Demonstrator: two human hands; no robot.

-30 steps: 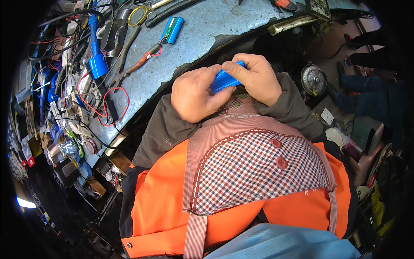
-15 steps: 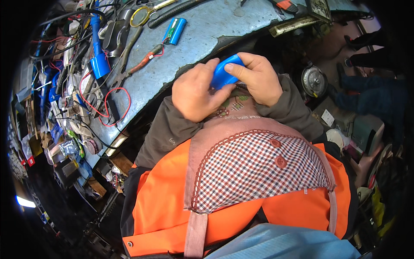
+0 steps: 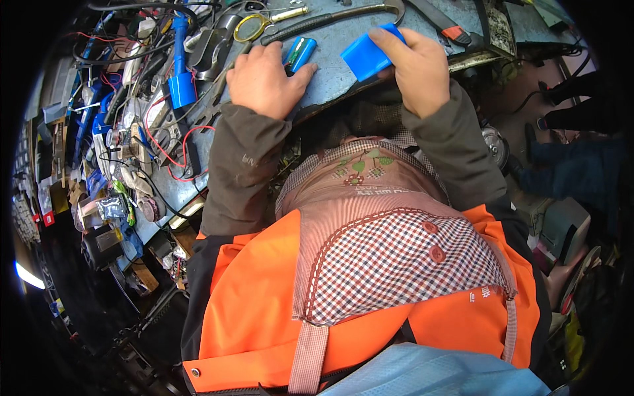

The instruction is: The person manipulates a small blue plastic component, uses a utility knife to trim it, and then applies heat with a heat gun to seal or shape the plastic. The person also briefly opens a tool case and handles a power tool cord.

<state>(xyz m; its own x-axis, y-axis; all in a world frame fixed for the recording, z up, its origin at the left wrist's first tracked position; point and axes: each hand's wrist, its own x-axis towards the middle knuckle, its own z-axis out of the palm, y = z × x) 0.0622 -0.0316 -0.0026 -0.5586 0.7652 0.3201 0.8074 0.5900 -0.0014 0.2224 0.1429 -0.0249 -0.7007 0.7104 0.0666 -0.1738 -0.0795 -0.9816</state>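
My right hand (image 3: 422,69) pinches a blue heat-shrink sleeve (image 3: 367,57) between thumb and fingers, above the bench's front edge. The sleeve looks wide, flattened and glossy. On the bench lies a blue battery pack (image 3: 303,53) with a green circuit board on its side. Against it rests my left hand (image 3: 267,82), palm down, its thumb spread from its fingers. The pack shows in the gap between thumb and forefinger. Its wires and part of the pliers beside it are hidden under that hand.
The worn metal bench (image 3: 337,86) runs across the top. A hacksaw (image 3: 317,25), a magnifying glass (image 3: 251,28) and an orange-and-black handled tool (image 3: 456,34) lie toward the back. To the left are tangled wires, a blue tool (image 3: 182,89) and cluttered parts. Another person's legs (image 3: 574,162) are at right.
Both hands have parted and moved up over the bench. The left hand has let go of the sleeve and come to the battery pack; the right keeps the sleeve.
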